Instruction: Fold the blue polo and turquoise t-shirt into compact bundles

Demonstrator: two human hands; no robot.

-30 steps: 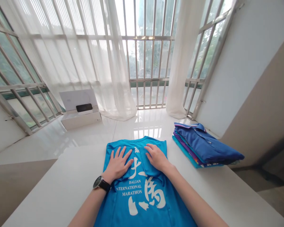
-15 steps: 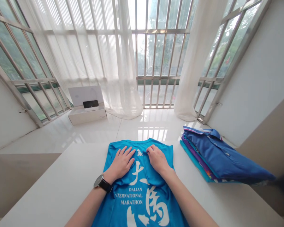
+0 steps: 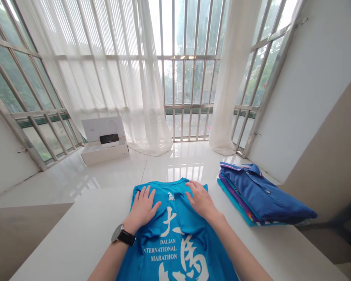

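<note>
A bright blue T-shirt [image 3: 152,234] with white lettering, including "Dalian International Marathon", lies in front of me, its neckline at the far end and its lower part cut off by the frame. Flat on its upper left, near the shoulder, rests my left hand [image 3: 142,205], fingers stretched out; a black-strapped watch [image 3: 123,235] is on that wrist. My right hand [image 3: 201,200] lies over the upper right shoulder with its fingers apart and slightly bent. Wrinkles run through the cloth between and below the hands.
To the right is a stack of folded clothes [image 3: 257,195], a darker blue polo shirt on top. An open white box [image 3: 105,154] holding a black device [image 3: 109,138] stands back left on the sill. White curtains [image 3: 152,128] hang before the barred window [image 3: 190,78].
My right hand has gone from curled fingers near the small logo to spread fingers closer to the right shoulder. My left hand has shifted slightly outward. The view has tilted a little.
</note>
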